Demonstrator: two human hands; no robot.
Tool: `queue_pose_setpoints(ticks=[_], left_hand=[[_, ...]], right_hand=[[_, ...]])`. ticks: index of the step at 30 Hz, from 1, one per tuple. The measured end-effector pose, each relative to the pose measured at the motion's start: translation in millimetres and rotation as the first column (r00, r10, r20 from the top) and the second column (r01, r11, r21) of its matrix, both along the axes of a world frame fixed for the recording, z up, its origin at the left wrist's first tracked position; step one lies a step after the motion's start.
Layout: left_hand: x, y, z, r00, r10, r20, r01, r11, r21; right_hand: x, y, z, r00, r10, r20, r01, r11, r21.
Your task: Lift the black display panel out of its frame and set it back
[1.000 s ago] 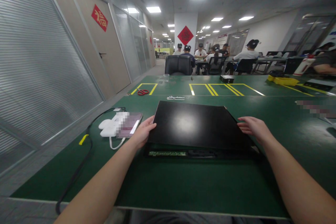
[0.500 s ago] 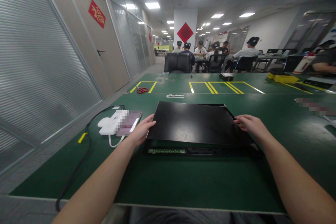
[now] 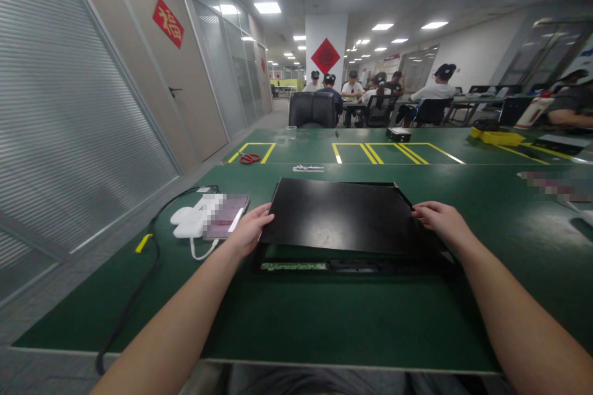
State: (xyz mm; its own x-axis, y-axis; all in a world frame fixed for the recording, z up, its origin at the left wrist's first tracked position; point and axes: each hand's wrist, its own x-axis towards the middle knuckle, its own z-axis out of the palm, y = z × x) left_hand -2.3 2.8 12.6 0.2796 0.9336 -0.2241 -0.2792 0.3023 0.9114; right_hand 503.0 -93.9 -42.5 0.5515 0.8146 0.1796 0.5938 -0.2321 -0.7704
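Note:
A glossy black screen panel [image 3: 333,213] lies tilted over a thin black frame [image 3: 393,266] on the green table. Its near edge is raised, and a strip of green circuit board [image 3: 293,266] shows in the frame below it. My left hand [image 3: 252,228] is closed on the panel's left edge, thumb on top and fingers partly hidden beneath. At the right edge, my right hand [image 3: 438,219] pinches with thumb and fingers. Panel and frame edges lie close together there, and the fingertips are partly hidden.
Left of the panel are a phone [image 3: 229,216], a white charger [image 3: 189,222] and a black cable [image 3: 151,265]. Red scissors [image 3: 250,158], small white pieces [image 3: 308,168] and a black box [image 3: 398,134] lie farther back. People sit at tables beyond.
The whole view has shifted very slightly. Both hands keep their places at the panel's sides, and the panel has hardly moved.

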Motion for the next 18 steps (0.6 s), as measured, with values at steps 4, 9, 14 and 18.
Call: queue_pose_setpoints(ticks=[4,9,14,18], left_hand=[[1,-2,-0.5,1.0,0.007,-0.006,-0.007,1.0,0.016],[3,-3,0.4,0.999,0.049,0.006,-0.049,0.998,0.036],[2,-2,0.0,0.998,0.055,0.042,-0.057,0.998,0.037],[2,-2,-1.0,0.997,0.06,0.04,-0.061,0.997,0.039]], right_hand=[[4,2,-2.4,0.999,-0.027,-0.04,0.026,1.0,-0.01],[6,3,-5.0,0.999,-0.018,-0.036,0.018,1.0,-0.013],[4,3,-2.5,1.0,0.016,0.011,-0.015,0.999,-0.04],[1,1,5.6,0.994,0.02,0.108,-0.006,0.992,-0.124]])
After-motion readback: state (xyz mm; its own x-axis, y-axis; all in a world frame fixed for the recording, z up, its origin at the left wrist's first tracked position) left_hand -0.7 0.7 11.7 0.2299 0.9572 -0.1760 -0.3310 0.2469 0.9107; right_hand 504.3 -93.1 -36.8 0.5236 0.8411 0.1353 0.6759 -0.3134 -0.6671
